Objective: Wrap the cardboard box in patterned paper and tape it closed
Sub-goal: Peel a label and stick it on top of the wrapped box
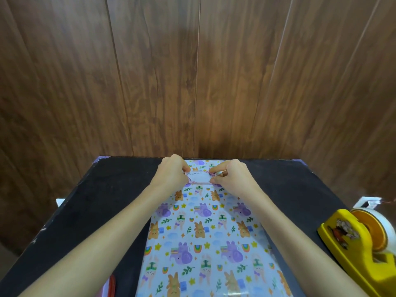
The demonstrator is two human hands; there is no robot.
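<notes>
White card stock, a small gift tag (198, 176) with faint script that seems to read "Best Wishes", sits between the two hands at the far end of the parcel. The left hand (171, 171) pinches its left end with curled fingers, and the right hand (232, 175) pinches its right end between forefinger and thumb. The tag's long axis runs crosswise from hand to hand, and it lies on or just above the patterned paper (203, 232); I cannot tell whether it is pressed down. The paper, printed with rabbits, purple elephants and rainbows, covers a long shape running straight away from the person, its near end cut off by the bottom of the view. I take this for the cardboard box, though no bare cardboard shows, so the wrap looks largely done. Both hands reach equally far, well out along the parcel. A yellow tape dispenser (353, 239) with its roll stands on the black counter (96, 200) to the right, near the right forearm and well back from the tag, so the right hand is the likelier one to fetch tape. A glossy band at the parcel's near edge may be tape, but it is too unclear to call. A red object (111, 286) at the lower left is mostly cut off.
</notes>
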